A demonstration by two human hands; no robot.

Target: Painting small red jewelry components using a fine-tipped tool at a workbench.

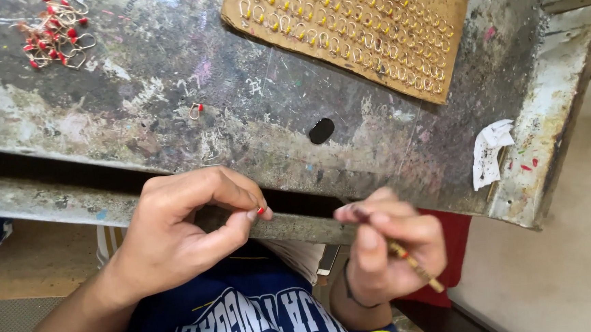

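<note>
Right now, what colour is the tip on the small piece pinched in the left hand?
Red, on the small piece in the head view.

The table (pixel 169 112) is worn metal, matt, scratched and paint-flecked. A rough brown cardboard sheet (pixel 369 25) carries shiny wire hooks (pixel 363 39) with glossy yellow tips. The brush (pixel 411 261) looks wooden; a crumpled paper scrap (pixel 489 151) is matt white.

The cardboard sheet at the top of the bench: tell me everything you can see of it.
The cardboard sheet is brown, flat and roughly rectangular, lying askew on the stained metal bench, its top cut off by the frame. Its edges look rough and worn. Rows of small wire loops cover it, many near the upper left tipped with yellow; farther right they look plain, though they are too small to be sure. Neither hand touches it.
</note>
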